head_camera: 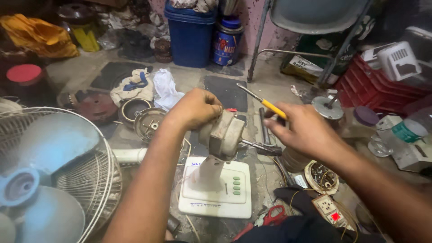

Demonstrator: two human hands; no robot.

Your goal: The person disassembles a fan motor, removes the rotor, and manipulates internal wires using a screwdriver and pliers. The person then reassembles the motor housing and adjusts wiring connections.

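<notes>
A fan motor (223, 133) is gripped by the left hand (194, 108), a screwdriver (263, 101) pinched in the right hand (302, 129) — its tip could slip off.

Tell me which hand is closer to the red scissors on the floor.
Right. The right hand, holding a yellow screwdriver, is above and right of the scissors; the left hand grips the fan motor farther up-left.

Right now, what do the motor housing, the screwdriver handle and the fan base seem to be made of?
Motor housing: likely plastic, dull, grimy beige. Its shaft: bare grey metal. Screwdriver: glossy yellow handle, probably plastic, with a thin metal blade. Fan base: smooth white moulded plastic with green buttons.
</notes>
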